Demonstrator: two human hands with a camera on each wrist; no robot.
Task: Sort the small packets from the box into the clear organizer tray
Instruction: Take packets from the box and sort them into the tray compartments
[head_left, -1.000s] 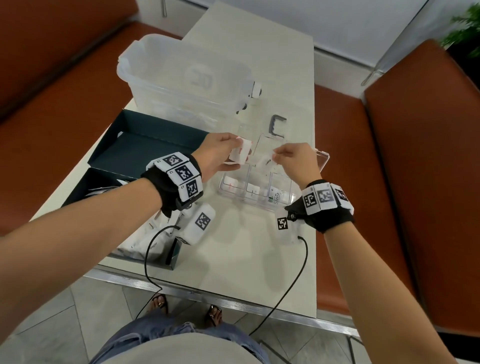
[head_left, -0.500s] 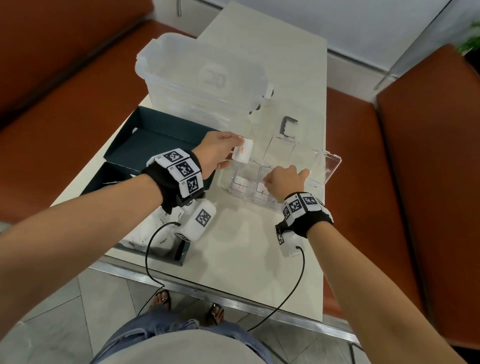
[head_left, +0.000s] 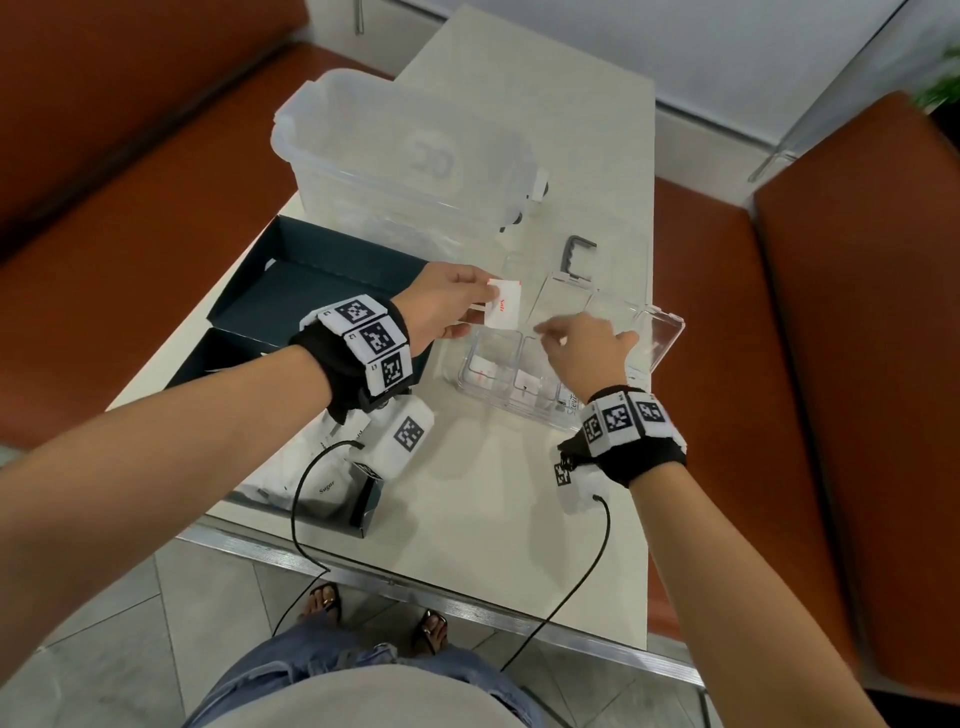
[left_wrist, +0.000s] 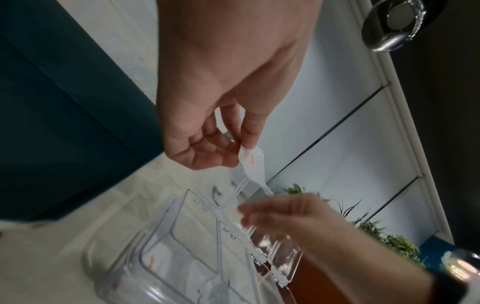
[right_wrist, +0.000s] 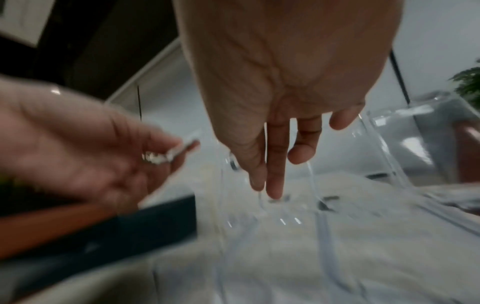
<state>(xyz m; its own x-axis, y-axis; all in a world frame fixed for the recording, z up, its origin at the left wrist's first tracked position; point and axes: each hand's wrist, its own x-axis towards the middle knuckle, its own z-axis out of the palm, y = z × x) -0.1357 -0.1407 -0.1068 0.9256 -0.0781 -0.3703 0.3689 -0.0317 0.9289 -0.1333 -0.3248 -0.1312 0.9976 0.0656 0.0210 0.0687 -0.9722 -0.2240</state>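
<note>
My left hand (head_left: 483, 306) pinches a small stack of white salt packets (head_left: 503, 310) with red print, held just above the far left corner of the clear organizer tray (head_left: 498, 411). The left wrist view shows thumb and fingers of that hand (left_wrist: 241, 150) pinched on the packets (left_wrist: 254, 166) over the tray (left_wrist: 155, 246). My right hand (head_left: 543, 332) hovers over the tray's middle, fingers straight and holding nothing, tips a short way from the packets. The right wrist view is blurred but shows the same straight fingers (right_wrist: 270, 185). A few packets lie in the tray's near compartments.
The dark box (head_left: 370, 501) with sugar packets (head_left: 327, 486) sits near the table's front left, its dark lid (head_left: 322, 280) behind it. A large clear storage bin (head_left: 405, 156) stands further back. The tray's open lid (head_left: 662, 332) leans right. A grey clip (head_left: 577, 253) lies beyond the tray.
My right hand dipped into the tray half a second ago and has now lifted back toward the packets. My left hand has kept hold of the stack, barely moving.
</note>
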